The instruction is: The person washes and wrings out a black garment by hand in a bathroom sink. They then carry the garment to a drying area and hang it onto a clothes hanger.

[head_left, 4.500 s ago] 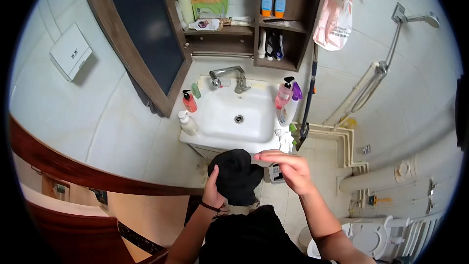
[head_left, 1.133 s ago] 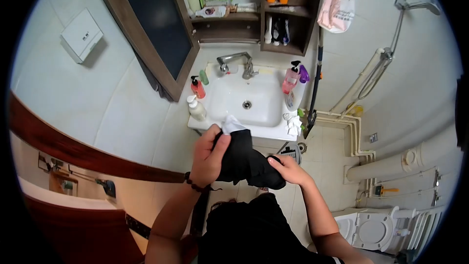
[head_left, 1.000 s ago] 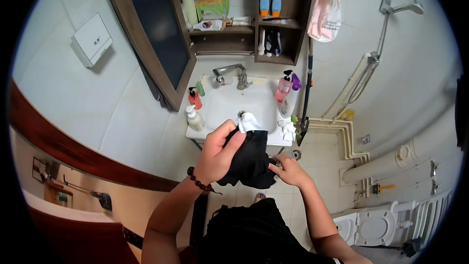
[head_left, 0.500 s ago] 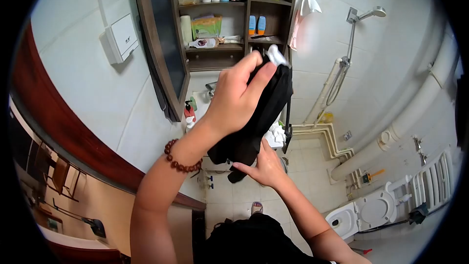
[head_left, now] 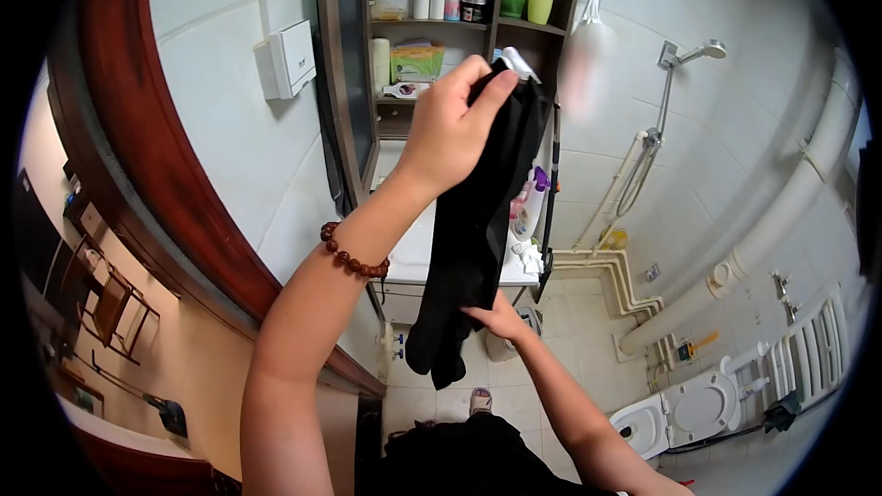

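A: Where is the black cloth (head_left: 482, 211)?
B: Up in the air in front of the sink (head_left: 412, 239), covering part of it from view.

A: Which way does it point?
B: Its long axis runs steeply, slanting from upper right to lower left. The upper end, with a white piece (head_left: 517, 62) poking out, points toward the wall cabinet (head_left: 432, 25); the lower end hangs over the floor (head_left: 588, 321) and splits into two rounded tips.

A: How does the left hand (head_left: 457, 124) stand?
B: Clenched on the upper end, thumb across the front just below the white piece. A beaded bracelet (head_left: 354, 262) circles that wrist.

A: And the right hand (head_left: 499, 320)?
B: Lower down, at the right edge of the cloth. Its thumb lies on the front, while its fingers are partly hidden behind, so whether they close around the fabric cannot be told.

A: What lies around them?
B: Just right of the cloth, a purple-topped bottle (head_left: 525, 211) and a crumpled white wad (head_left: 527, 257) rest on the sink's edge. Two green cups (head_left: 540, 7) share a cabinet shelf. Well apart, to the right, are a shower head (head_left: 712, 49) and a toilet (head_left: 703, 404).
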A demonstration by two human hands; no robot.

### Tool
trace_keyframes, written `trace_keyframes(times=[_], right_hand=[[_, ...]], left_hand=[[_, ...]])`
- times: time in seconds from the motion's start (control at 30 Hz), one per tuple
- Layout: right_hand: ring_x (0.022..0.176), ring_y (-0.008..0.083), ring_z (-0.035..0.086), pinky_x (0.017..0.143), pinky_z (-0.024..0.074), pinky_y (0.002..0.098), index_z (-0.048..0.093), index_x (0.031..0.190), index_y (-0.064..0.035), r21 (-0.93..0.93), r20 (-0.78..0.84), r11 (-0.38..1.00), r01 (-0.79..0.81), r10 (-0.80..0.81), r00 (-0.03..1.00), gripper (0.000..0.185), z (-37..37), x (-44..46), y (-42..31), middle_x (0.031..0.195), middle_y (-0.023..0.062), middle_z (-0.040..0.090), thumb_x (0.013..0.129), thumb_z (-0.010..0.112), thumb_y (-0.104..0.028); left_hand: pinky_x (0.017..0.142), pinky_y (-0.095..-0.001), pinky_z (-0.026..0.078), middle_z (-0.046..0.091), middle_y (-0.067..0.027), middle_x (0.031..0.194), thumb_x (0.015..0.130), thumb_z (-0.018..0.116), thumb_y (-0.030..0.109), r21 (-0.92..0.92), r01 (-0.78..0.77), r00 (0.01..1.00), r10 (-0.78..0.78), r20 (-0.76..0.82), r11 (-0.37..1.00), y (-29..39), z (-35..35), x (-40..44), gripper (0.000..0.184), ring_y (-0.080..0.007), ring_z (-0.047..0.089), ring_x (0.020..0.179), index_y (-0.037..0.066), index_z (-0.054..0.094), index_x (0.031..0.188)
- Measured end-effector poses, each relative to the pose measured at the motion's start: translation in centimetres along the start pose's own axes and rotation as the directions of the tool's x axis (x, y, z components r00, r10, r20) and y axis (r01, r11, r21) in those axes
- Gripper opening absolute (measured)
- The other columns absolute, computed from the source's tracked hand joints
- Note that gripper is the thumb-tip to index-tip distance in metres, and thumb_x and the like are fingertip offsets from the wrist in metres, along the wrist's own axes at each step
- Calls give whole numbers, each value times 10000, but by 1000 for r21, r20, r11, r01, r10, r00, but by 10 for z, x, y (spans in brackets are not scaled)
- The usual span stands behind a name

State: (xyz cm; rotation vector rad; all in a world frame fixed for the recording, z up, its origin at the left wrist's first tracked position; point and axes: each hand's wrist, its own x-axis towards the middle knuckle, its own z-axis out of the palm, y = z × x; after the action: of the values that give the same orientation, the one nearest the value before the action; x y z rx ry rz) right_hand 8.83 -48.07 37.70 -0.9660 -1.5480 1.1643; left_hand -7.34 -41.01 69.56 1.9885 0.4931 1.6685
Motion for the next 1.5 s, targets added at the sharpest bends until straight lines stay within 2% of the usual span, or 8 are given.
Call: trace_keyframes(times=[0.2, 0.4, 0.67, 0.8, 0.97, 1.2, 1.33, 1.5], right_hand=[[926, 177, 556, 876, 476, 337, 592, 1242, 25, -276, -98, 950, -144, 121, 988, 345, -66, -53, -5, 1007, 101, 650, 931, 581, -127], [1037, 187, 649, 943, 486, 315, 567, 1297, 23, -455, -190, 883, 117, -224, 956, 465, -76, -62, -97, 1110, 131, 702, 841, 653, -7], [940, 88, 611, 859, 493, 253, 639, 1089, -22, 206, -200, 974, 91, -49, 979, 391, -114, -59, -121, 1015, -6, 664, 745, 825, -13], [622, 18, 484, 537, 379, 210, 708, 932, -1, -197, -343, 973, 123, -185, 921, 159, -132, -55, -149, 729, -67, 594, 927, 723, -160], [670, 39, 462, 582, 390, 244, 654, 902, 81, -586, -367, 790, 178, -455, 811, 322, -135, -50, -195, 712, -53, 536, 1047, 556, -189], [729, 62, 585, 640, 459, 213, 672, 902, 17, -188, -562, 908, 374, -412, 718, 364, -147, -26, -236, 825, -1, 667, 1072, 525, -270], [667, 8, 478, 590, 387, 205, 639, 817, -7, -133, -564, 936, 325, -341, 752, 353, -129, -7, -279, 751, -66, 586, 1062, 555, -247], [606, 8, 509, 550, 401, 200, 671, 804, -10, -138, -443, 930, 341, -366, 818, 375, -114, 3, -324, 726, -50, 631, 1056, 565, -267]], left_hand=[[582, -272, 360, 406, -9, 660, 1009, 641, 255, 48, 77, 986, -69, -148, 996, -16, -43, -20, 380, -73, 346, 669, 6, 452, 793], [582, -229, 287, 358, 82, 712, 1046, 588, 266, -176, 153, 954, -192, -232, 973, -18, -61, -35, 378, -26, 294, 684, 83, 448, 747], [595, -226, 250, 289, 91, 740, 1055, 574, 271, -185, 144, 951, -188, -246, 972, -13, -73, -25, 397, -30, 242, 689, 129, 378, 741], [604, -225, 244, 286, 91, 754, 1058, 568, 278, -223, 171, 946, -223, -235, 960, -15, -76, -33, 399, -29, 239, 698, 128, 369, 746], [724, -207, 366, 485, 68, 842, 1032, 596, 203, -278, 210, 946, -267, -184, 937, -15, -84, -48, 187, -26, 410, 778, 101, 541, 886], [965, -263, 451, 642, -33, 1100, 922, 675, 53, -486, 467, 876, -461, 142, 739, -29, -93, -79, 313, -99, 592, 1024, -7, 573, 1212], [918, -250, 473, 693, -14, 1025, 909, 713, 75, -189, 562, 793, -459, 402, 805, -48, -95, -107, 235, -91, 613, 975, 13, 684, 1134], [838, -235, 463, 692, 2, 1030, 1001, 649, 235, -254, 647, 762, -594, 258, 719, -63, -87, -148, 260, -48, 580, 921, -4, 695, 1093]])
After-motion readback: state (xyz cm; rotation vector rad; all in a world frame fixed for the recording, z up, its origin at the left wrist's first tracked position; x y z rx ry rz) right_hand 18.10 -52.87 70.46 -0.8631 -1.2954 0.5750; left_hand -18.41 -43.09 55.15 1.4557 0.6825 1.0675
